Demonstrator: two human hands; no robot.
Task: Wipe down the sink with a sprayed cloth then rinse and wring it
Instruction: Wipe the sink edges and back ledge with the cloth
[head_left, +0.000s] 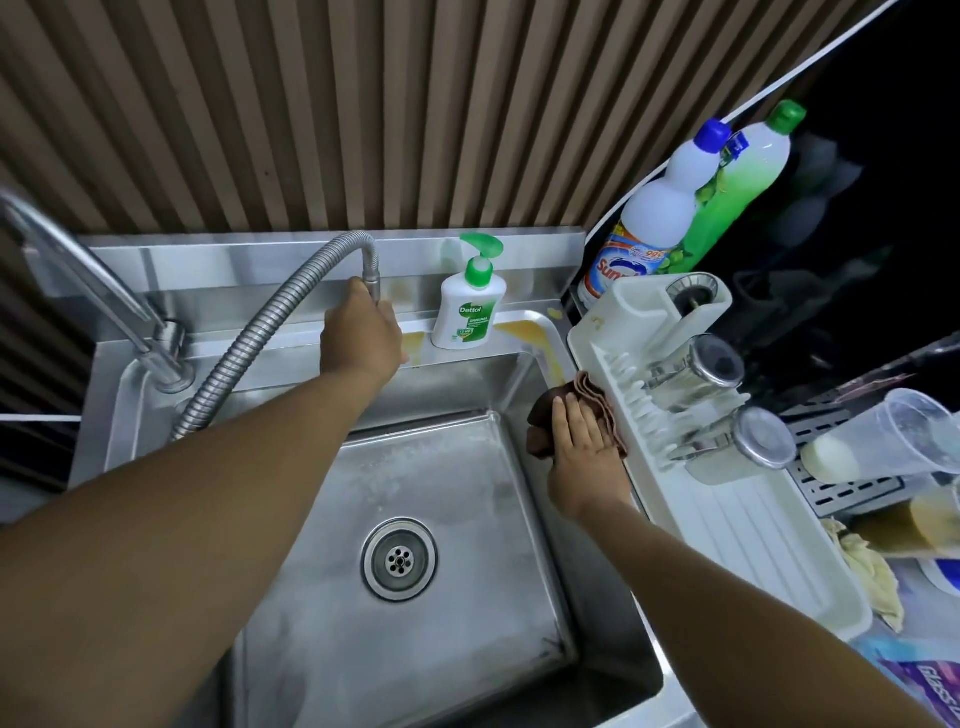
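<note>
A stainless steel sink (467, 649) fills the middle, its drain (399, 559) in the basin floor. My right hand (584, 441) lies flat with straight fingers on a dark brown cloth (545, 415), pressing it onto the sink's right rim beside the white rack. My left hand (363, 338) is curled round the lower end of the flexible metal hose (249, 338) at the back ledge. Yellowish stains (524, 332) mark the back right corner of the rim.
A Dettol pump bottle (470, 306) stands on the back ledge. A faucet (104, 296) rises at the left. A white drying rack (727, 493) with steel jars sits to the right. Two detergent bottles (675, 208) lean in the corner. Plastic cups (909, 441) lie far right.
</note>
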